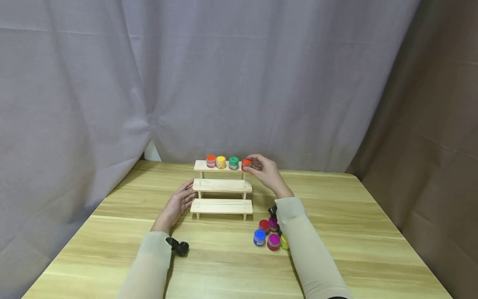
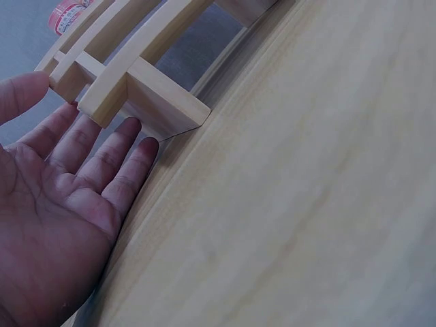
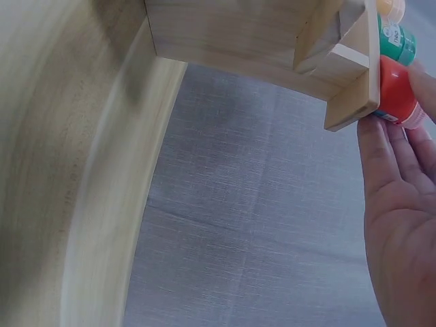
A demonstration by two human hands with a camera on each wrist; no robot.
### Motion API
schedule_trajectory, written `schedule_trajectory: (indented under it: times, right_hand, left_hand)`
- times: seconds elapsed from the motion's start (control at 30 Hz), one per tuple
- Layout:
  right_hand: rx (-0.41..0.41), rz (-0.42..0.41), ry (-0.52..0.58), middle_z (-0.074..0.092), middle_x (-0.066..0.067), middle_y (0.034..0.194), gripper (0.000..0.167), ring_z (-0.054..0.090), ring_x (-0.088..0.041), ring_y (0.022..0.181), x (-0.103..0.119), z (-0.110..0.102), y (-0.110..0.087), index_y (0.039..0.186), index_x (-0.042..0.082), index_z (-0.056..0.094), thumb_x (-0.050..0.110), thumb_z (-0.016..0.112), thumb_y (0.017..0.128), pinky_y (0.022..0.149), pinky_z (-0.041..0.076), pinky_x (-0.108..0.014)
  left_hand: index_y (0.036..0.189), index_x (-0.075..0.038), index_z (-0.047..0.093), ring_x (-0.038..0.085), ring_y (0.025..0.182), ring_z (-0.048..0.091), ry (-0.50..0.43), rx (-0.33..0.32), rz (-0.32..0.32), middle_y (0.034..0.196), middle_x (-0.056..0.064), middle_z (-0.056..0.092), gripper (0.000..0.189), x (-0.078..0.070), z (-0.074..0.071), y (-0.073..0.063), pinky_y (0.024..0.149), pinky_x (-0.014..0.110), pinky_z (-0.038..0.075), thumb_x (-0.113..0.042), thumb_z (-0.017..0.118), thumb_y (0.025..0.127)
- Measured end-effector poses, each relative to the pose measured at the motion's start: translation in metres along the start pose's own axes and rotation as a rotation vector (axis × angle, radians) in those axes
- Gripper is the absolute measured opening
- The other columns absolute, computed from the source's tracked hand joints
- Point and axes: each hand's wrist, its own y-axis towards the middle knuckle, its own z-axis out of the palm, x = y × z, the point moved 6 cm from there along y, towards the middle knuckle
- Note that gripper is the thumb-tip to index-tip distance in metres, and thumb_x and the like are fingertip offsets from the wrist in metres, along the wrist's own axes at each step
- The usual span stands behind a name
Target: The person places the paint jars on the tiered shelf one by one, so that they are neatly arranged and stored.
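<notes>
A three-tier wooden display stand (image 1: 222, 185) stands on the table. On its top shelf are an orange-red paint jar (image 1: 210, 161), a yellow jar (image 1: 221, 162) and a green jar (image 1: 233, 163). At the right end of that shelf my right hand (image 1: 267, 172) pinches another orange-red paint jar (image 3: 397, 92) between thumb and fingers. In the right wrist view this jar sits on the shelf's end, close beside the green one. My left hand (image 1: 177, 207) is at the stand's left side, fingers (image 2: 109, 161) extended and relaxed, fingertips right at the shelf ends.
By my right forearm several more jars stand on the wooden table (image 1: 216, 265): blue (image 1: 259, 238), red (image 1: 264, 225), magenta (image 1: 274, 242), purple (image 1: 273, 224) and yellow (image 1: 285, 241), partly hidden by the sleeve. A grey curtain (image 1: 254, 83) hangs behind the table.
</notes>
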Motion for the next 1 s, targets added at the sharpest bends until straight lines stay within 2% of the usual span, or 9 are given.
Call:
schedule_trajectory:
  times: [0.23,0.33,0.5,0.63,1.0]
  right_hand:
    - [0.060,0.015,-0.005,0.068,-0.011,0.124,0.050,0.067,-0.026,0.112,-0.002,-0.002,-0.002,0.132,0.004,0.061,0.020,0.079,0.088,0.096,0.053,-0.033]
    - [0.056,0.023,0.013,0.067,-0.010,0.125,0.048,0.067,-0.026,0.112,-0.002,-0.007,-0.003,0.131,0.006,0.061,0.020,0.079,0.089,0.096,0.053,-0.035]
    - [0.033,0.042,-0.012,0.072,-0.008,0.115,0.038,0.069,-0.024,0.105,-0.005,-0.012,-0.005,0.123,0.008,0.067,0.023,0.078,0.090,0.094,0.055,-0.039]
    - [0.026,0.047,-0.038,0.073,-0.006,0.109,0.034,0.070,-0.022,0.101,-0.006,-0.008,-0.005,0.118,0.008,0.069,0.026,0.078,0.090,0.092,0.055,-0.037]
    - [-0.005,0.028,-0.038,0.073,-0.004,0.106,0.028,0.070,-0.022,0.097,0.001,-0.015,-0.004,0.116,0.010,0.070,0.025,0.075,0.093,0.088,0.057,-0.040]
  left_hand:
    - [0.162,-0.015,0.021,0.032,0.146,0.031,-0.010,0.001,-0.005,0.162,0.015,0.027,0.059,0.002,0.001,-0.001,0.119,0.045,0.025,-0.022,0.041,0.106]
    - [0.161,-0.014,0.021,0.033,0.146,0.031,-0.013,0.001,0.000,0.162,0.016,0.028,0.059,0.001,0.002,0.000,0.119,0.046,0.025,-0.021,0.042,0.106]
    - [0.162,-0.013,0.020,0.033,0.146,0.030,-0.013,0.000,-0.004,0.163,0.016,0.026,0.060,0.000,0.002,0.001,0.120,0.046,0.024,-0.021,0.041,0.106]
    - [0.162,-0.013,0.020,0.034,0.147,0.028,-0.009,-0.004,-0.012,0.164,0.016,0.023,0.059,0.002,0.001,0.000,0.120,0.047,0.023,-0.020,0.040,0.106]
    - [0.162,-0.014,0.021,0.032,0.147,0.030,0.006,-0.006,-0.007,0.164,0.014,0.025,0.059,0.000,0.001,0.001,0.119,0.044,0.026,-0.022,0.041,0.106]
